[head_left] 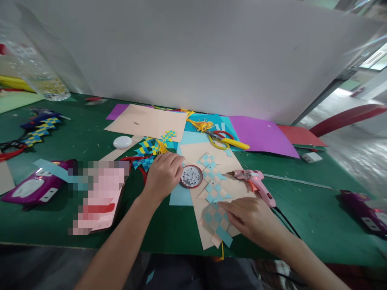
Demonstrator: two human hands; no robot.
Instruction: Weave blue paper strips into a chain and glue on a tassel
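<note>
My left hand (165, 172) is closed, its fingers curled at the left rim of a small round red-rimmed dish (191, 187) of googly eyes. Whatever those fingers hold, if anything, is hidden. My right hand (252, 215) reaches in from the right, index finger stretched out and thumb apart below it. That fingertip touches the nearest woven paper fish (211, 217), beside its small dark eye. Several more blue-and-beige woven fish (213, 187) lie in a row above it on a beige paper sheet (198, 217).
A pink glue gun (255, 179) with a glue stick lies right of the fish. Scissors (220, 139) and yellow-handled pliers (236, 143) rest behind. A phone (101, 197), a purple box (39, 185) and blue-yellow woven fish (145, 149) are leftward. A grey partition (193, 56) borders the green table (308, 217).
</note>
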